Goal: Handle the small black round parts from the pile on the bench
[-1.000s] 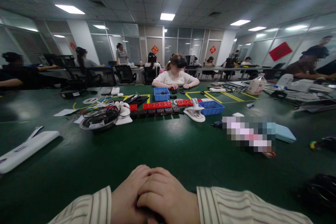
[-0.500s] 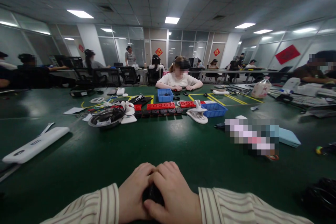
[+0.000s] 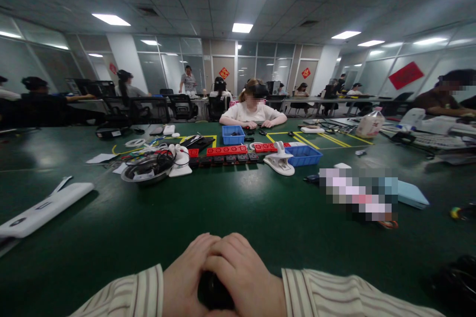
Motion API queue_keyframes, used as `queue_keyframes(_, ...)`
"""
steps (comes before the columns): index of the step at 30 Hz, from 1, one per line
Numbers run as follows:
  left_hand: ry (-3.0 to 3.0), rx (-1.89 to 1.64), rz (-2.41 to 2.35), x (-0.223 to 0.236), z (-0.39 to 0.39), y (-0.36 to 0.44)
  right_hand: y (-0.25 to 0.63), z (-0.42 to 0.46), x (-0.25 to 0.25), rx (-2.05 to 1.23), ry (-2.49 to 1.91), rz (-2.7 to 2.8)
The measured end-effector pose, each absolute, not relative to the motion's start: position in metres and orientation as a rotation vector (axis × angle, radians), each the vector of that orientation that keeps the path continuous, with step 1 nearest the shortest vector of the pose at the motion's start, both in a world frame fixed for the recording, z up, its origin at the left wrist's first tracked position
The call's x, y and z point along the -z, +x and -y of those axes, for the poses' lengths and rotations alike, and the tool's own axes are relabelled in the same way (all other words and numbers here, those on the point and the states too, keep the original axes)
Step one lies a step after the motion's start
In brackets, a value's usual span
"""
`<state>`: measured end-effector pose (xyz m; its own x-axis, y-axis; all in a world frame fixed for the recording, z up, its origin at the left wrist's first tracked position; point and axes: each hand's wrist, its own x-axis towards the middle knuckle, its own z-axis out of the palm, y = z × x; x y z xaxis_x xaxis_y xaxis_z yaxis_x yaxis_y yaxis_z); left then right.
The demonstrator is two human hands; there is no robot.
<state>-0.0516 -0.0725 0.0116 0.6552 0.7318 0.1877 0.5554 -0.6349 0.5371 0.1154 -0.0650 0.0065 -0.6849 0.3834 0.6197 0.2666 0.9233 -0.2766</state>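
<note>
My left hand (image 3: pixel 188 275) and my right hand (image 3: pixel 247 272) meet over the near part of the green table (image 3: pixel 148 223), both in striped cuffs. Their curled fingers overlap at the top, the right ones lying across the left. Enclosed between the palms is a black rounded object (image 3: pixel 215 291) with a faint shine; its kind cannot be made out, and most of it is hidden. Both hands are closed around it. The right thumb shows only in part at the bottom edge of the picture.
Red and black power strips (image 3: pixel 226 153) lie mid-table, near blue bins (image 3: pixel 303 155), a white clip (image 3: pixel 279 161) and a metal bowl (image 3: pixel 130 176) of cables. A long white device (image 3: pixel 48 208) lies left, a light-blue box (image 3: pixel 412 194) right. A person (image 3: pixel 253 109) sits opposite.
My right thumb has moved down towards the bottom edge, so the dark gap between my palms looks wider. The hands stay together. The view has shifted slightly.
</note>
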Motion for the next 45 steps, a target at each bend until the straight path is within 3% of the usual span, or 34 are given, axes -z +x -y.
queue_keyframes(8, 2.442, -0.529, -1.129, -0.01, 0.076, -0.052, 0.116, 0.071, -0.011, -0.255, -0.837, 2.415)
queue_keyframes(22, 2.466, -0.413, -0.876, -0.016, 0.061, -0.054, 0.12, 0.067, -0.018, -0.218, -0.261, 2.58)
queue_keyframes(36, 2.517, -0.492, -1.069, -0.012, 0.074, -0.054, 0.117, 0.068, -0.011, -0.357, -0.732, 2.285)
queue_keyframes(45, 2.391, -0.449, -0.901, -0.021, 0.066, -0.052, 0.119, 0.069, -0.018, -0.261, -0.486, 2.521)
